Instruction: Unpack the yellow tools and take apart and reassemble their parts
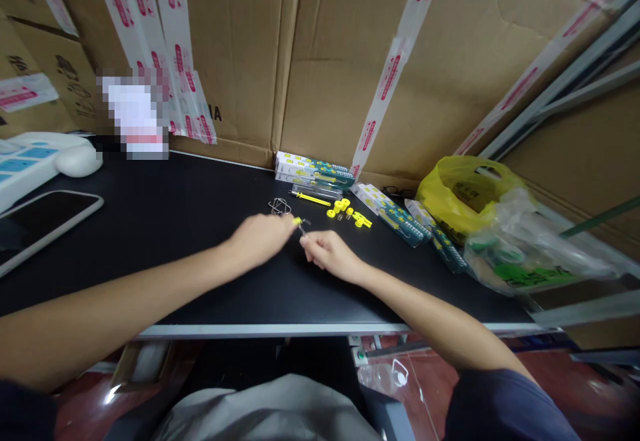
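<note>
My left hand is closed, pinching a small yellow plastic piece at its fingertips. Close beside it, my right hand is closed on a thin metal piece that reaches up to the yellow one. Whether the two pieces are joined I cannot tell. Just behind my left hand lie several bent wire hooks. Beyond both hands rest a yellow rod, a clear plastic tube, loose yellow plastic parts and small metal springs.
Printed slim boxes are stacked against the cardboard wall, with more boxes to the right. A yellow plastic bag and a clear bag stand at the right. At the left are a phone and a white power strip.
</note>
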The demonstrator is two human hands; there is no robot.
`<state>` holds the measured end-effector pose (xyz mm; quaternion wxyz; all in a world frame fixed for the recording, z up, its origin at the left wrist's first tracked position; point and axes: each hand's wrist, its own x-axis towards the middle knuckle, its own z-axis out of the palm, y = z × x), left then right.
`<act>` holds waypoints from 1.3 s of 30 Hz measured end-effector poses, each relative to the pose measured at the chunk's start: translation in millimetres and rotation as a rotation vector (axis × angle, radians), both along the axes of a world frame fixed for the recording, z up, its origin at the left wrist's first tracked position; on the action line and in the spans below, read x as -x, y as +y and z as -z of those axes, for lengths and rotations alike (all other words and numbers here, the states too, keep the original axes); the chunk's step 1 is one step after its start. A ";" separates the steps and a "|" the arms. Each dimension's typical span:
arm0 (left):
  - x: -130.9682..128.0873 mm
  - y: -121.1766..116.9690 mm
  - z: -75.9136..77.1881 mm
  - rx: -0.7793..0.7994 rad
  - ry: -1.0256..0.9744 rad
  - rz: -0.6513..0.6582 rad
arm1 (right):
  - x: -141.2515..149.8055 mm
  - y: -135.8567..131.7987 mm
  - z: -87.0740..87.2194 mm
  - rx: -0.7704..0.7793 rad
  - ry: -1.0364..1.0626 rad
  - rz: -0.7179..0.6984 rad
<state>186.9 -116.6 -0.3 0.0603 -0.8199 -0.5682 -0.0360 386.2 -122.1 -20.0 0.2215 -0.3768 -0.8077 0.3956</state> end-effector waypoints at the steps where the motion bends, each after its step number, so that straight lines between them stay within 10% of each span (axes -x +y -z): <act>1: 8.0 4.8 -5.9 -0.026 0.008 -0.123 | -0.8 -2.3 -0.8 -0.036 -0.027 -0.023; 5: 25.0 14.2 -19.4 -0.216 -0.057 -0.227 | -3.5 -1.2 -2.3 -0.078 -0.064 -0.016; 27: 14.6 11.9 7.4 0.006 -0.112 0.077 | 45.6 98.5 7.9 -0.394 -0.346 0.150; 39: 8.1 7.5 18.5 0.105 -0.393 0.236 | 7.5 39.4 -1.4 -0.283 0.051 0.019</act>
